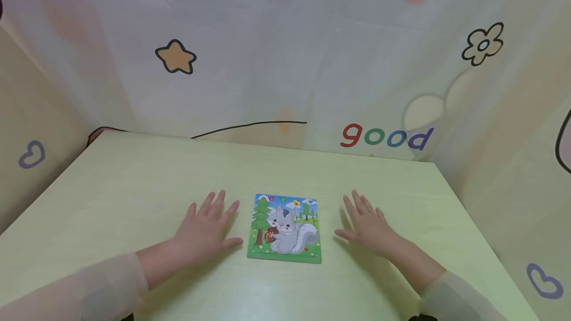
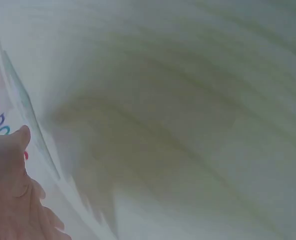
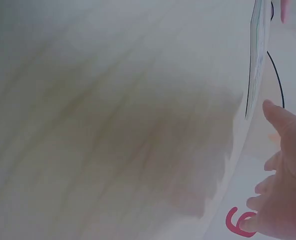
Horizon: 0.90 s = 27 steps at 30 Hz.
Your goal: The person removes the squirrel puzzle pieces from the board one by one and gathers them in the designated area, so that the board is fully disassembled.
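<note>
A square picture board (image 1: 284,229) with a green edge lies flat on the table, showing a grey squirrel with a nut, trees and flowers. To its left is my left hand (image 1: 206,229), fingers spread, the thumb pointing at the board with a small gap between. My right hand (image 1: 368,229) hovers on the other side, its fingers straight and apart, also holding nothing. In the left wrist view the board (image 2: 30,115) appears edge-on beyond the left thumb. The right wrist view shows the same thin board (image 3: 255,60) past the right thumb.
The pale wood-grain table (image 1: 156,177) stretches around the board, with shadows under both hands. Behind it hangs a light cloth (image 1: 267,53) printed with a star, a flower, hearts and the word "good". Similar printed cloth stands at the left and right sides.
</note>
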Available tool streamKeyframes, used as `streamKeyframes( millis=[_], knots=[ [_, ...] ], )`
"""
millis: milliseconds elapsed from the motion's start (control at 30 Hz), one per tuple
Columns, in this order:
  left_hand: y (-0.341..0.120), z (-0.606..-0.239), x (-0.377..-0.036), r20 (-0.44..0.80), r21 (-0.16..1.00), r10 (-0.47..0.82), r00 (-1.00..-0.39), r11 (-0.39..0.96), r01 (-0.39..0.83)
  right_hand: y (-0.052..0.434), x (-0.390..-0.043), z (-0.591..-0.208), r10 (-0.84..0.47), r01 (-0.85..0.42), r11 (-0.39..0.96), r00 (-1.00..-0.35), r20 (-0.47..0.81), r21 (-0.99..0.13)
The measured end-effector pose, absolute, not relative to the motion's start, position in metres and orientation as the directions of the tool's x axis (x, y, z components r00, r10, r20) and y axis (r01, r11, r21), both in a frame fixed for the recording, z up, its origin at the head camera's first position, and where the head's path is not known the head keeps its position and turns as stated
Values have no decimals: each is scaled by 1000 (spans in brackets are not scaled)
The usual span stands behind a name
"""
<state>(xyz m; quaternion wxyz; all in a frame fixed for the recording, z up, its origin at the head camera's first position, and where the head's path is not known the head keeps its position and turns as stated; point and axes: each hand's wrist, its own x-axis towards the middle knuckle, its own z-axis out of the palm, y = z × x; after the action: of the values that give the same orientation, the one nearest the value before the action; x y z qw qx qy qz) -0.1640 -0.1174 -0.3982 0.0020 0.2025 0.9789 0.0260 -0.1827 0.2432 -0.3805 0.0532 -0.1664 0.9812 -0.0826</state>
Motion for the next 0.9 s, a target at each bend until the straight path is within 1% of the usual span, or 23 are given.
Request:
streamKeyframes(
  millis=[100,200,333,433,667,767,900],
  knots=[
    [-111,-401,-165,-18,43,415,-909,909,414,240,-184,-380,-351,-323,922,-930,-106,-212],
    [-105,-402,-167,-9,34,436,-900,900,435,237,-186,-379,-370,-332,911,-920,-129,-245],
    [-96,-401,-168,-32,53,455,-890,890,453,230,-189,-380,-398,-344,894,-903,-159,-287],
    [-89,-401,-168,-65,77,475,-878,879,470,224,-192,-382,-422,-358,883,-889,-179,-303],
    [-75,-402,-170,-91,62,535,-840,845,531,208,-202,-387,-476,-394,854,-856,-202,-340],
    [-69,-404,-173,-109,80,570,-814,822,564,200,-205,-389,-469,-382,859,-855,-223,-339],
    [-62,-406,-177,-133,74,617,-775,786,613,192,-208,-391,-455,-383,877,-857,-242,-292]
  ],
)
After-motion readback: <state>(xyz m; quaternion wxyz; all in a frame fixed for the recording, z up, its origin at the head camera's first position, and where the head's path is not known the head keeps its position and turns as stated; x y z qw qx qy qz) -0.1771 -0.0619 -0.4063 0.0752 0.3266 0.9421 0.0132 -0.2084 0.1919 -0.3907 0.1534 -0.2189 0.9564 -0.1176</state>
